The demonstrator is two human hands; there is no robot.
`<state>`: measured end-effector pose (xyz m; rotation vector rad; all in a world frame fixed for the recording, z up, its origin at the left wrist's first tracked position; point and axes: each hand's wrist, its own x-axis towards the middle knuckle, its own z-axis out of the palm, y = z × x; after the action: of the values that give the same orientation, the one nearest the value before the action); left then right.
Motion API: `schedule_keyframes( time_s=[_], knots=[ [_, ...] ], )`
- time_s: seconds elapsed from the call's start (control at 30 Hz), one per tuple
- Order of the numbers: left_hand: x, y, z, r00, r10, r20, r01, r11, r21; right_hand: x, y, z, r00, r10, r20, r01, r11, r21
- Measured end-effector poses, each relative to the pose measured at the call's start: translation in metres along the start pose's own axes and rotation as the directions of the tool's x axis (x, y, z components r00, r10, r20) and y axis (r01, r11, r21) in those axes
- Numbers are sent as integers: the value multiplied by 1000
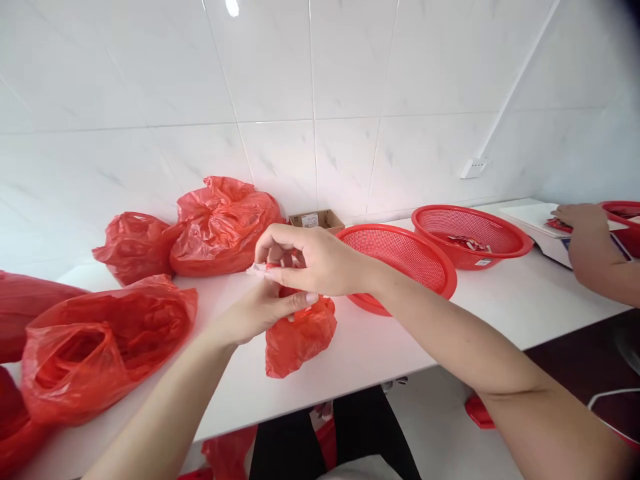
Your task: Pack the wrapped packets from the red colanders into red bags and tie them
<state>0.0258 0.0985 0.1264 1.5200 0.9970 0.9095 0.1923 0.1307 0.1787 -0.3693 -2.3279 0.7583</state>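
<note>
Over the front of the white table, both my hands meet at the top of a small red plastic bag (300,340). My left hand (267,307) is closed around the bag's gathered neck, its thumb lying across the front. Crossing above it, my right hand (320,260) pinches the bag's twisted upper end between thumb and fingers. A pale, thin tip sticks out to the left of that pinch. The bag hangs below my hands, its lower part close to or touching the table; its contents are hidden.
Several larger red bags (225,227) crowd the left side. Behind my hands sit a small cardboard box (320,220) and a red basket (445,283). Another basket (520,248) holds small packets. At far right, a person's hand (585,215) rests over a white scale (520,212).
</note>
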Motion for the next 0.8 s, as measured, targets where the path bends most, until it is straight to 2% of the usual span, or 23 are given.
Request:
schedule_keyframes(
  time_s=[0.1, 0.17, 0.23, 0.33, 0.4, 0.47, 0.53, 0.6, 0.67, 0.73, 0.8],
  knots=[
    [6, -3, 1, 995, -66, -77, 54, 988, -148, 4, 23, 5, 996, -3, -91, 6, 999, 32],
    [8, -5, -1, 991, -88, -104, 66, 978, -197, -2, 39, 7, 986, 57, -156, -52, 998, 39],
    [9, -8, -3, 989, -109, -103, 85, 972, -218, -13, 49, 10, 978, 143, -154, -130, 987, 92],
    [10, -13, -6, 990, -115, -82, 91, 963, -253, -33, 45, 18, 964, 198, -179, -167, 970, 175],
    [8, -15, -9, 994, -85, -69, 65, 964, -256, -44, 33, 22, 963, 170, -210, -130, 973, 192],
    [5, -15, -13, 998, -45, -32, 39, 982, -185, -51, 23, 25, 976, 109, -187, -75, 981, 180],
    [1, -13, -17, 1000, -13, 24, 14, 1000, -22, -53, 21, 27, 974, 72, -214, -39, 987, 156],
    [-3, -11, -20, 998, -8, 63, -2, 987, 159, -51, 31, 31, 952, 120, -283, -76, 984, 160],
    [-4, -11, -20, 997, -6, 79, -16, 960, 279, -47, 48, 37, 939, 227, -260, -176, 963, 204],
    [-3, -15, -19, 999, 37, 23, -44, 914, 404, -45, 65, 46, 929, 319, -185, -277, 936, 219],
    [-2, -23, -17, 985, 137, -104, -60, 839, 541, -44, 76, 54, 909, 382, -164, -344, 913, 218]
  ],
)
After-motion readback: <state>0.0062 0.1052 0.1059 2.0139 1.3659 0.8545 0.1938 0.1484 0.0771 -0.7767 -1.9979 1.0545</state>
